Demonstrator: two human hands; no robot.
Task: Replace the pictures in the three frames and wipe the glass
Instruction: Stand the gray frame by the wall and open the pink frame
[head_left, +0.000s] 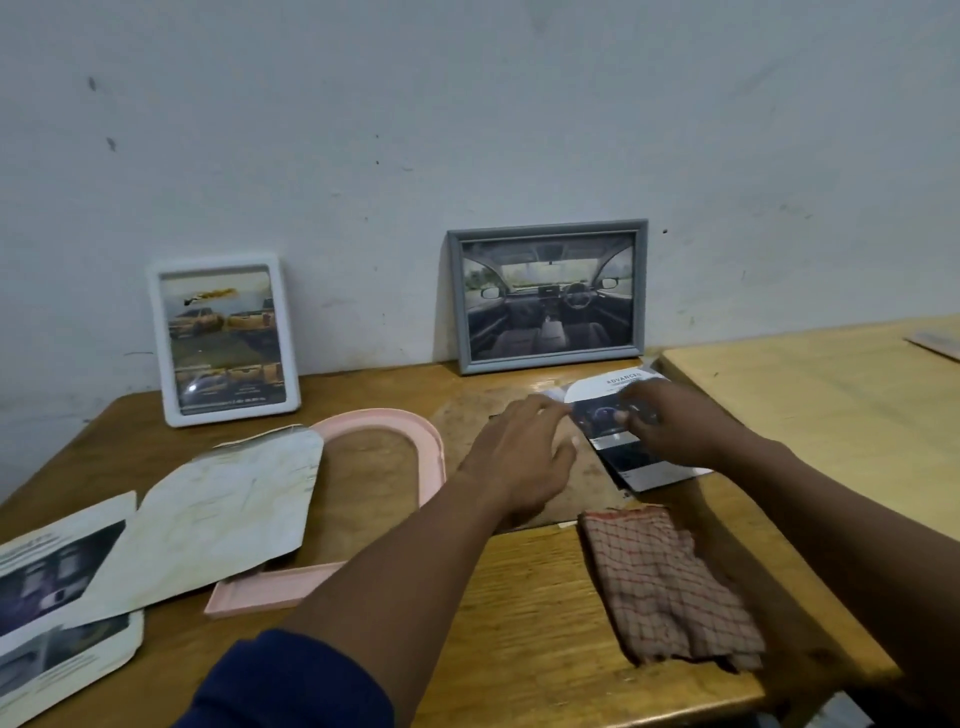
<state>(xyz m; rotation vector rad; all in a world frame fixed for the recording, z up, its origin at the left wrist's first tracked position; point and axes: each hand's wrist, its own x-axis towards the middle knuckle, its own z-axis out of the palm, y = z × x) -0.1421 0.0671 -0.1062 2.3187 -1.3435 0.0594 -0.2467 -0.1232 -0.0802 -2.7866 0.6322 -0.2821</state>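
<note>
- Fingers (631, 410) of the right hand (670, 431) curl, pinching a glossy arch-topped print (639, 473).
- Left hand (519, 457), fingers straight, presses the brown backing board (467, 415).

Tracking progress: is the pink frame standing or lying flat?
Lying flat: the pink frame rests on the table, wood showing through its opening.

back wall: white frame (223, 340) and grey frame (548, 296) are leaning upright, a bare gap lying between them.
left: pink frame (384, 423), arch-cut paper (218, 514) and printed sheet (57, 587) are overlapping, covering the wood.
centre: left hand (519, 452) and right hand (670, 426) are crowding the brochure page (649, 470).
near right: checked cloth (670, 577) is lying flat, bare table (519, 597) showing just beside it.
</note>
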